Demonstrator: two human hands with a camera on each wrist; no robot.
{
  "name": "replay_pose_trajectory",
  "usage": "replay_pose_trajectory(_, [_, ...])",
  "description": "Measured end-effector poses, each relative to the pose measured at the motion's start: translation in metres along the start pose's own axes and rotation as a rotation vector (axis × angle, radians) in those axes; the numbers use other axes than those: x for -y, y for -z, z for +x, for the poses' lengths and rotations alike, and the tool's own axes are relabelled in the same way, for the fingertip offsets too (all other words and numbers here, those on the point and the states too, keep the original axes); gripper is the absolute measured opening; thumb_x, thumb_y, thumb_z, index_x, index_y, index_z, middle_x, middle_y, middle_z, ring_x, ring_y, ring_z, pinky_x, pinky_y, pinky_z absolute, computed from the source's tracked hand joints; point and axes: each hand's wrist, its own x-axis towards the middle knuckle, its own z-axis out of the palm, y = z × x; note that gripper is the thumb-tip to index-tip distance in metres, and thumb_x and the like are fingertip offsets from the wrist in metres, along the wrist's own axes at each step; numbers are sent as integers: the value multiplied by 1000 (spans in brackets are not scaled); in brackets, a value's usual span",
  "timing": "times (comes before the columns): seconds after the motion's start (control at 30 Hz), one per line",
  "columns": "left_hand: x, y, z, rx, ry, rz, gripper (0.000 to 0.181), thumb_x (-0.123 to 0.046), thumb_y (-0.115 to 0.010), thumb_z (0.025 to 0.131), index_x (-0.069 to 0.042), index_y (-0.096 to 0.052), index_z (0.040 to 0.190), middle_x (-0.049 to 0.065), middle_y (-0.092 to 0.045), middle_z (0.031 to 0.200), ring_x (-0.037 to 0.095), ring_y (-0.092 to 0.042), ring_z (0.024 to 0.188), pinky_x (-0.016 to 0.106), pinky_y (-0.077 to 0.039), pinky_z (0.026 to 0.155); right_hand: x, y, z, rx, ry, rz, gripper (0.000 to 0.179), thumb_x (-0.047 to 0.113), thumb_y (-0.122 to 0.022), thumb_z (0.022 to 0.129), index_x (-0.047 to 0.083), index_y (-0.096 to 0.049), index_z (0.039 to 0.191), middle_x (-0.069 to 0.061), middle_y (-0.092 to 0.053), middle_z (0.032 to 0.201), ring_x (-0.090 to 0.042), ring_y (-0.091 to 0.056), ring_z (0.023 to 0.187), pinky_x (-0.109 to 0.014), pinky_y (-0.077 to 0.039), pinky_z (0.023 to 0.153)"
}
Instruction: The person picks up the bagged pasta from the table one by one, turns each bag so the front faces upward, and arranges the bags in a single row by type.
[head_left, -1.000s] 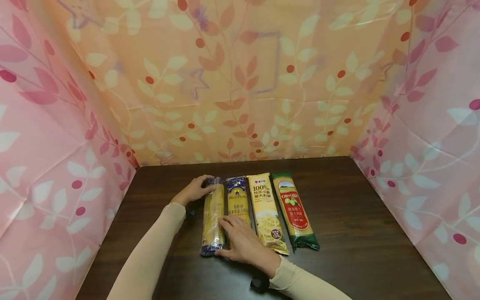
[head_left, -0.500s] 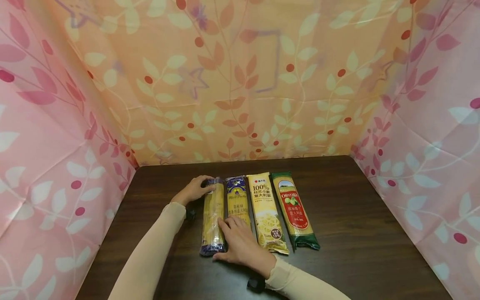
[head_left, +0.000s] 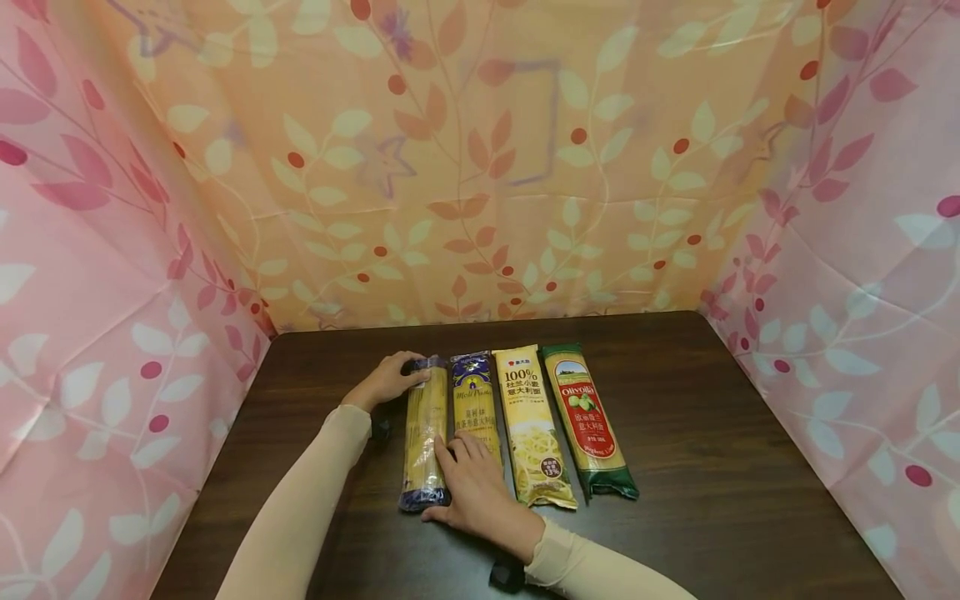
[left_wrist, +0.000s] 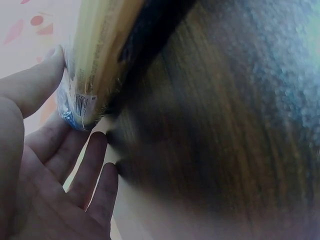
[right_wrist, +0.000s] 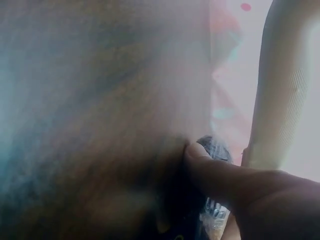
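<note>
A clear pack of spaghetti (head_left: 425, 433) with dark blue ends lies leftmost in a row on the dark wooden table (head_left: 705, 400). My left hand (head_left: 386, 379) is at its far end; in the left wrist view the thumb lies against the pack's side and fingers reach behind its end. My right hand (head_left: 480, 492) rests over the near end of the blue and yellow Moli Pasta pack (head_left: 474, 400), its fingertips beside the leftmost pack. That hand's thumb (right_wrist: 200, 155) is by the leftmost pack's near end.
To the right lie a cream noodle pack (head_left: 534, 425) and a green and red Olivoilà pasta pack (head_left: 588, 421), slightly slanted. Floral cloth (head_left: 480, 167) rises behind the table and at both sides.
My right hand has shifted slightly left and toward the near side, its thumb lower by the pack's near end. The left hand and the packs have hardly moved.
</note>
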Motion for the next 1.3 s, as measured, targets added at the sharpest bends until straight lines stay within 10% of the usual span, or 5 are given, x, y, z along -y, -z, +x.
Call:
replay_pose_trajectory(1.0, [-6,7,-4,-23,-56,-20,43,-38,-68,108,-11,-63,141,23,-57,152,45,-57,135,63,-48,109,-4,4,0,-61,-23,144,97,64,-92,77,14,-61,154,-5,-69,136,-26,-54,139,-44,-42,120])
replay_pose_trajectory(1.3, [-7,15,-7,-23,-65,-151,36,-31,-64,111,-9,-64,140,20,-60,144,35,-66,115,53,-57,96,-3,6,-4,-156,-4,268,94,55,-96,76,12,-62,153,-4,-68,137,-22,-59,131,-42,-49,113])
